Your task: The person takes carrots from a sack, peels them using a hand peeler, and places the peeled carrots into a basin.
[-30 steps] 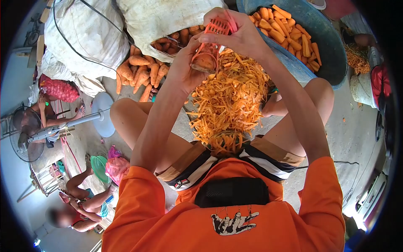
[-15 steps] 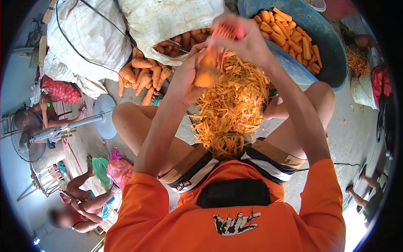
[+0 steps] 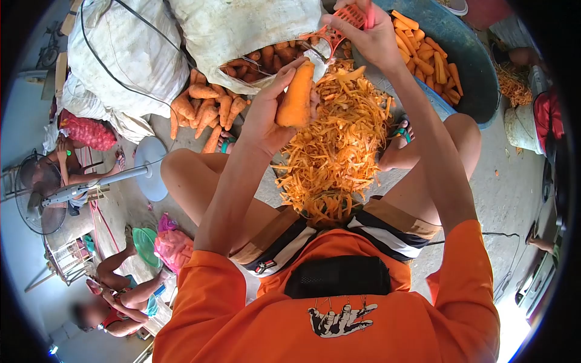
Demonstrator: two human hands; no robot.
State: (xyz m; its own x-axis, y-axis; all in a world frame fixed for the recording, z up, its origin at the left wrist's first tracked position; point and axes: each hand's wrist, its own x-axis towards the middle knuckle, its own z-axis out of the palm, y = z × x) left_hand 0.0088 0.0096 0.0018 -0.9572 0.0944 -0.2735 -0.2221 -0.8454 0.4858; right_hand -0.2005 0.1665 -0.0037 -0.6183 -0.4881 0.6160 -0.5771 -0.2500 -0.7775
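Orange carrot (image 3: 296, 97) is resting in the left hand (image 3: 272, 118), which is closing its fingers around it from the side and behind; the broad end is pointing toward the wearer's body. Its visible surface is showing smooth and bright. The right hand (image 3: 370, 37) is gripping a red-orange plastic peeler (image 3: 348, 17) by its perforated handle, the tool's head hanging near the carrot's upper end with a visible gap. The two hands are keeping apart, each clamped on its own item. Directly below, a peel heap (image 3: 336, 145) is spreading between the wearer's feet. Smooth carrots (image 3: 433, 60) are lying in a blue tub (image 3: 481, 66) on the right. At upper left, rough carrots (image 3: 204, 103) are lying on the floor beside a white sack (image 3: 124, 54); a second sack (image 3: 242, 27) is showing more in its open mouth.
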